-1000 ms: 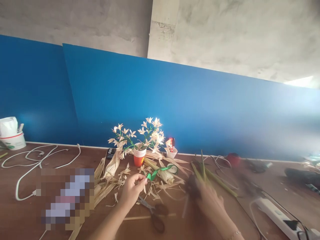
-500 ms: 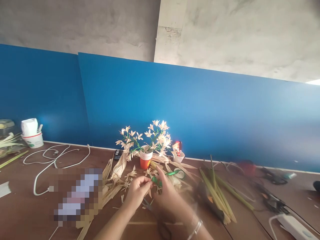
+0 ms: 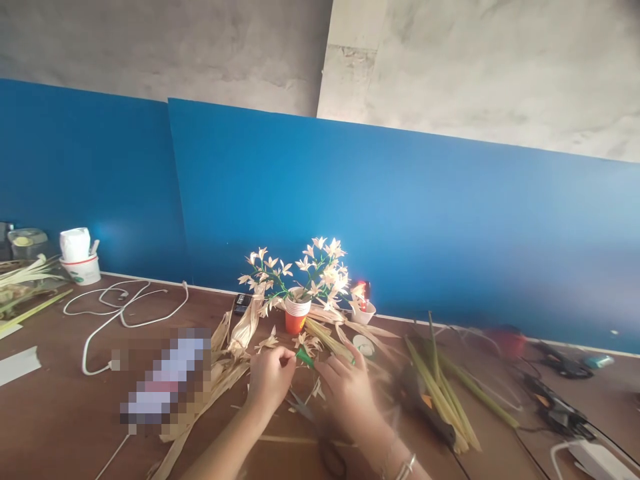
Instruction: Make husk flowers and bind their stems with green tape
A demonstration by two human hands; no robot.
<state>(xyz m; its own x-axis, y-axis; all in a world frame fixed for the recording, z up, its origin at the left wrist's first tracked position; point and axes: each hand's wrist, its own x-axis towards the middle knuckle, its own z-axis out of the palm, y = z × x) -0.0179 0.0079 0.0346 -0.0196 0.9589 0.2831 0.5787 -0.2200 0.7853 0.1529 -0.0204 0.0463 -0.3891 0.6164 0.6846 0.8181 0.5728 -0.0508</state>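
Note:
My left hand [image 3: 269,379] is closed in a pinch on a small green-wrapped stem piece [image 3: 303,357] above the brown table [image 3: 60,413]. My right hand [image 3: 347,393] is beside it, fingers curled and pinching the same green piece from the right. Under the hands lie dark scissors [image 3: 327,448], mostly hidden. Behind them stands an orange paper cup [image 3: 296,319] holding pale husk flowers [image 3: 300,270]. A roll of green tape [image 3: 362,345] lies just past my right hand.
Dried corn husks [image 3: 235,340] lie left of the cup, green stalks [image 3: 440,390] and a dark glue gun [image 3: 425,408] to the right. White cables [image 3: 117,310], a white cup [image 3: 80,265], a power strip [image 3: 600,460] and a blue wall panel [image 3: 400,220] surround the area.
My right hand came from the stalks on the right to meet the left hand at the green piece. The view shifted left and the green tape strip is no longer stretched out.

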